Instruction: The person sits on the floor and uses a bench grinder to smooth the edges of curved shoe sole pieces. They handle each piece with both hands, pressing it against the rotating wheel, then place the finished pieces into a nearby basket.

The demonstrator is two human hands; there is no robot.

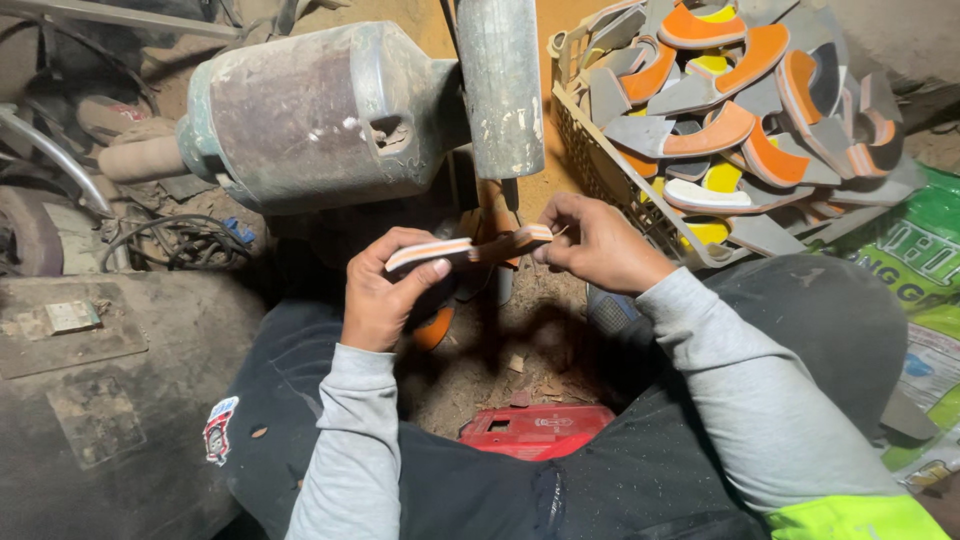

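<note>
Dusty workshop floor [500,370] lay under us in the head view, w/ scraps and a red plastic case [535,428] between our knees. Up front sat a big worn grinder motor [300,115] w/ a grey cylindrical drum [500,85] hanging beside it. We held a shoe sole piece [468,248], layered orange, white & grey, edge-on just below that drum. Our left hand [385,295] was clamped on its near end, thumb on top; our right hand [595,245] pinched the far end btwn fingertips. At right stood a cream plastic basket [590,165] piled w/ grey, orange & yellow cut sole pieces [730,130], next to a green printed sack [915,260]. Dark trousers & grey sleeves filled the bottom.
</note>
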